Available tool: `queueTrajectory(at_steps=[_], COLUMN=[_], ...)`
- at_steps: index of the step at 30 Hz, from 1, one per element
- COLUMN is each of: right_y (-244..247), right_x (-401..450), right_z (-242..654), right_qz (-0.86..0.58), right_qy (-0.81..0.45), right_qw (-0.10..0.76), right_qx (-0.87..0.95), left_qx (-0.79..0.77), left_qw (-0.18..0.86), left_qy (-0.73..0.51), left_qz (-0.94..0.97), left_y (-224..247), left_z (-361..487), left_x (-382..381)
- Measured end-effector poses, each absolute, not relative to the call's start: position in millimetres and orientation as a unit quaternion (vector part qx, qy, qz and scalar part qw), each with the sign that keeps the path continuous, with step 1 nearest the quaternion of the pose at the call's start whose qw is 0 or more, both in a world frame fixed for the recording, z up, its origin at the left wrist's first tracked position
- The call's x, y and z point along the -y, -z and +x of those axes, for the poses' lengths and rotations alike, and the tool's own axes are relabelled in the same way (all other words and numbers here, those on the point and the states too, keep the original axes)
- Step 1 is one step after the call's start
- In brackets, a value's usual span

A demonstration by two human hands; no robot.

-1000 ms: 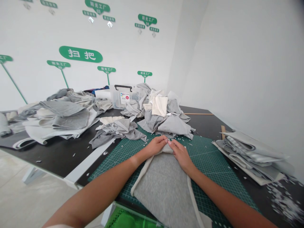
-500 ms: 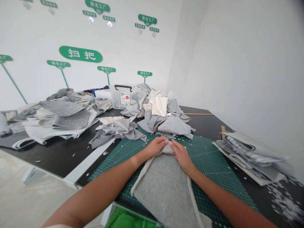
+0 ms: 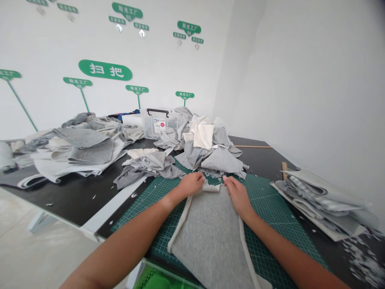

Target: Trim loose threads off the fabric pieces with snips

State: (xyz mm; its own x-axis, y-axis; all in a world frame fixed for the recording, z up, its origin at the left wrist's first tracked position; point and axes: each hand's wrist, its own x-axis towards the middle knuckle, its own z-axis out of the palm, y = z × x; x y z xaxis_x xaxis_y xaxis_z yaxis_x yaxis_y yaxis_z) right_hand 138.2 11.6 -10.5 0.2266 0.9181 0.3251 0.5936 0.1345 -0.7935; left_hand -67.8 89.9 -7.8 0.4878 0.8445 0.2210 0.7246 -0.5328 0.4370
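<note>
A grey piece of fabric point(image 3: 215, 233) with pale curled edges lies over the green cutting mat point(image 3: 264, 200) and hangs toward me past the table's front edge. My left hand point(image 3: 192, 183) is closed on its far left corner. At the far right corner my right hand point(image 3: 237, 194) pinches the same cloth between thumb and fingers. The far edge stretches between both hands, slightly folded over. Just beyond them sits a heap of grey and cream fabric scraps point(image 3: 222, 158).
Another large cloth pile point(image 3: 84, 150) covers the left of the black table. A clear plastic box point(image 3: 150, 124) with a dark handle stands at the back. Folded grey fabric point(image 3: 319, 204) is stacked at right, near small clippings point(image 3: 363, 257). A green basket point(image 3: 159, 279) is below the front edge.
My hands have moved apart from each other, left hand to the left and right hand to the right. The cloth's far edge is now spread between them.
</note>
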Motion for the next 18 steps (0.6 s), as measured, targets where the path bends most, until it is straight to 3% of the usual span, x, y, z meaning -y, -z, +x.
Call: queueTrajectory(at_steps=[5,8,13,16,18], right_y=[5,12,20,18,15], right_x=[-19,-22,-24,-24,-24], right_z=[165,174,176,174,171], right_qz=[-0.757,-0.782,-0.778,-0.754,-0.723], right_qy=[-0.061,-0.06,-0.073,-0.105,-0.143], right_qw=[0.243,0.175,0.18,0.21,0.237], right_qx=[0.604,0.596,0.597,0.614,0.632], left_qx=[-0.556,-0.59,-0.615,-0.551,-0.481], left_qw=[0.083,0.073,0.018,-0.011,0.024], left_qy=[-0.118,-0.08,-0.115,-0.201,-0.24], left_qz=[0.819,0.8,0.78,0.81,0.843], left_y=[0,-3,-11,-13,-10], left_z=[-93,-106,-108,-95,-84], left_x=[-98,-100,-92,-84,-79])
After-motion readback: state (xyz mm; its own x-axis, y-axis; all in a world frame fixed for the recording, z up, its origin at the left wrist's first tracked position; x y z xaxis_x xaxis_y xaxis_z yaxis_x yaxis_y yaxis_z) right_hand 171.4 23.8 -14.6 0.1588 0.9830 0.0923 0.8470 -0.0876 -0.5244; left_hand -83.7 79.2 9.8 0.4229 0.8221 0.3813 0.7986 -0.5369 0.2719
